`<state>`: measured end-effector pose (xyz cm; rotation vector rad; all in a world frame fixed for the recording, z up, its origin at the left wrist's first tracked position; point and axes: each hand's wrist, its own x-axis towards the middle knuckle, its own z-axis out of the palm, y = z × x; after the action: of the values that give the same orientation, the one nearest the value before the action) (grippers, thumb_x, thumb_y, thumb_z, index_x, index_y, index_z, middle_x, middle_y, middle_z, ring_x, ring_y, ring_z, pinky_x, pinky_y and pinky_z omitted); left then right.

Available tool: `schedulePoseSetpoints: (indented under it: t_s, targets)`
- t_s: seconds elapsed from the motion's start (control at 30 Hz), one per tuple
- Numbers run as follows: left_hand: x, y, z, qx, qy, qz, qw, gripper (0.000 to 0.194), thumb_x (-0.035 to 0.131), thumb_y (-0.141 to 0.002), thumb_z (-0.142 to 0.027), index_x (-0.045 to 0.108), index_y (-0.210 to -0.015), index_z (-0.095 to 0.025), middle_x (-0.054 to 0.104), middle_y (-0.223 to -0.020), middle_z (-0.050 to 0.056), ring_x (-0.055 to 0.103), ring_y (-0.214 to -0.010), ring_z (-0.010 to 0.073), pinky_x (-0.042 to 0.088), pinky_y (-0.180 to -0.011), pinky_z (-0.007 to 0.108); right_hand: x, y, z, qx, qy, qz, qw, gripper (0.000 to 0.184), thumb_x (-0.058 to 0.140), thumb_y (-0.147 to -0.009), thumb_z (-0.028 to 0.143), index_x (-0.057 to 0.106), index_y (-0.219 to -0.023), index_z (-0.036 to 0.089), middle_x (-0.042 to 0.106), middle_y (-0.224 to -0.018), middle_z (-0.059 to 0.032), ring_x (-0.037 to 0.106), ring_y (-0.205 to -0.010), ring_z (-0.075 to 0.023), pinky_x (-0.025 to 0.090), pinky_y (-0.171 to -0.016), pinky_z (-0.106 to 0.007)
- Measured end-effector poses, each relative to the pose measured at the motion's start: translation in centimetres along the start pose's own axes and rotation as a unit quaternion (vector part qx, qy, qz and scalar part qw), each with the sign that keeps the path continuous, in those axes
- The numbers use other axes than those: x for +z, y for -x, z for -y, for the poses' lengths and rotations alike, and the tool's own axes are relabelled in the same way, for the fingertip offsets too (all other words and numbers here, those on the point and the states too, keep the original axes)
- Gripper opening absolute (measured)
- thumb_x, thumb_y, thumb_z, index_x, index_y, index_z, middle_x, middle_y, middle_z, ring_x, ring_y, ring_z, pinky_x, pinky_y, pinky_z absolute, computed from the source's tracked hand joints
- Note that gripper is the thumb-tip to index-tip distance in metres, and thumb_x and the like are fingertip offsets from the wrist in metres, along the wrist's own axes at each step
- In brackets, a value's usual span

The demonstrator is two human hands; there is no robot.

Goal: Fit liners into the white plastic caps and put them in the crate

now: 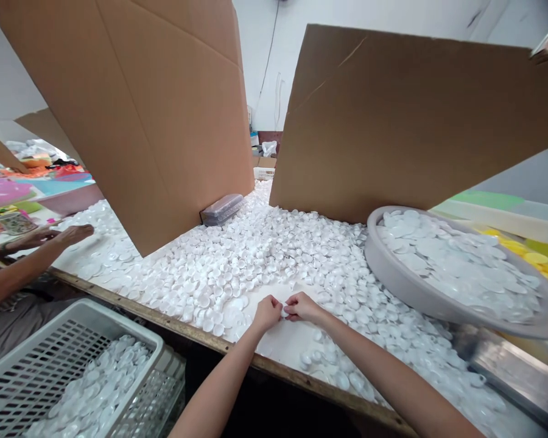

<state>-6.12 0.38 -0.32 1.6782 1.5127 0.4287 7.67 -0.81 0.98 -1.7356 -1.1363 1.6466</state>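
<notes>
Both hands meet above a bare patch of the table (285, 344), near its front edge. Between the fingertips is a small white plastic piece (284, 312), round as far as it shows. My left hand (268, 312) pinches it from the left, and my right hand (304, 306) pinches it from the right. Fingers cover most of the piece, so its exact kind is hidden. Around the hands spreads a thick layer of small white cup-like plastic pieces (237, 267).
Two cardboard sheets (164, 121) stand at the back. A grey tub (411, 298) of flat white discs sits at the right. A white plastic basket (27, 359) with white pieces is at the lower left. A co-worker's hands (75, 234) are at the far left. A clear case (221, 210) lies behind.
</notes>
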Motion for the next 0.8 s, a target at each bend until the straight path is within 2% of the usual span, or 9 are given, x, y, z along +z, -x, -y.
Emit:
schedulePoseSetpoints:
  t_s: [0.1, 0.17, 0.23, 0.33, 0.47, 0.67, 0.73, 0.8]
  targets:
    - [-0.2, -1.0, -1.1, -0.001, -0.038, -0.015, 0.999, 0.015, 0.043, -0.072, -0.027, 0.052, -0.075, -0.015, 0.058, -0.07, 0.004, 0.053, -0.067, 0.014, 0.037, -0.062, 0.024, 0.1, -0.4, 0.2, 0.0, 0.035, -0.01, 0.999, 0.01, 0.06, -0.062, 0.013, 0.05, -0.064, 0.011, 0.055, -0.052, 0.0007, 0.059, -0.052, -0.0122, 0.047, -0.046, -0.018]
    - [-0.1, -1.4, -1.9, 0.022, -0.076, -0.058, 0.995, 0.018, 0.041, -0.074, -0.029, 0.051, -0.082, -0.015, 0.055, -0.086, 0.007, 0.05, -0.083, 0.018, 0.035, -0.071, 0.028, 0.2, -0.6, 0.4, 0.002, 0.047, 0.001, 0.999, 0.009, 0.059, -0.062, 0.011, 0.05, -0.062, 0.011, 0.054, -0.05, 0.0009, 0.058, -0.05, -0.0119, 0.046, -0.043, -0.017]
    - [0.3, -1.6, -2.5, 0.064, -0.141, -0.111, 0.982, 0.02, 0.038, -0.076, -0.029, 0.049, -0.089, -0.017, 0.05, -0.095, 0.008, 0.044, -0.092, 0.021, 0.031, -0.076, 0.032, 0.0, -0.8, 0.6, 0.01, 0.051, 0.021, 0.998, 0.007, 0.056, -0.063, 0.009, 0.05, -0.062, 0.011, 0.055, -0.049, 0.0009, 0.058, -0.049, -0.0116, 0.045, -0.041, -0.017]
    - [0.8, -1.5, -2.4, 0.112, -0.232, -0.153, 0.954, 0.019, 0.037, -0.078, -0.028, 0.048, -0.091, -0.018, 0.045, -0.096, 0.007, 0.039, -0.092, 0.0209, 0.028, -0.077, 0.033, -0.5, -1.0, 0.8, 0.027, 0.065, 0.059, 0.996, 0.005, 0.055, -0.064, 0.011, 0.05, -0.064, 0.011, 0.055, -0.045, 0.0006, 0.057, -0.047, -0.0113, 0.045, -0.04, -0.016]
    - [0.9, -1.4, -2.1, 0.096, -0.251, -0.133, 0.954, 0.019, 0.035, -0.08, -0.029, 0.045, -0.094, -0.022, 0.04, -0.097, 0.005, 0.037, -0.089, 0.0186, 0.026, -0.075, 0.031, -1.5, -1.7, 1.1, 0.039, 0.116, 0.105, 0.987, 0.01, 0.058, -0.064, 0.016, 0.05, -0.059, 0.011, 0.054, -0.042, -0.0005, 0.056, -0.045, -0.0115, 0.045, -0.041, -0.017]
    - [1.0, -1.8, -2.4, 0.042, -0.25, -0.087, 0.963, 0.022, 0.035, -0.08, -0.026, 0.043, -0.1, -0.024, 0.037, -0.102, 0.005, 0.034, -0.092, 0.0177, 0.025, -0.076, 0.03, -2.1, -3.1, 1.6, 0.109, 0.187, 0.174, 0.961, 0.02, 0.061, -0.063, 0.024, 0.048, -0.055, 0.011, 0.054, -0.039, -0.0007, 0.055, -0.04, -0.0115, 0.045, -0.04, -0.018]
    - [1.0, -1.7, -2.4, 0.043, -0.242, -0.095, 0.965, 0.022, 0.034, -0.08, -0.026, 0.044, -0.1, -0.025, 0.037, -0.103, 0.005, 0.034, -0.092, 0.0176, 0.025, -0.076, 0.029, -2.1, -2.9, 1.5, 0.104, 0.185, 0.175, 0.961, 0.023, 0.063, -0.062, 0.027, 0.047, -0.055, 0.012, 0.053, -0.038, 0.0002, 0.053, -0.038, -0.011, 0.044, -0.039, -0.018]
    - [0.9, -1.5, -2.3, 0.055, -0.235, -0.11, 0.964, 0.022, 0.033, -0.081, -0.026, 0.044, -0.1, -0.025, 0.037, -0.104, 0.005, 0.035, -0.092, 0.0181, 0.024, -0.076, 0.03, -1.9, -2.3, 1.0, 0.07, 0.177, 0.134, 0.972, 0.026, 0.064, -0.06, 0.031, 0.046, -0.054, 0.013, 0.051, -0.037, 0.0015, 0.053, -0.038, -0.0109, 0.042, -0.038, -0.017]
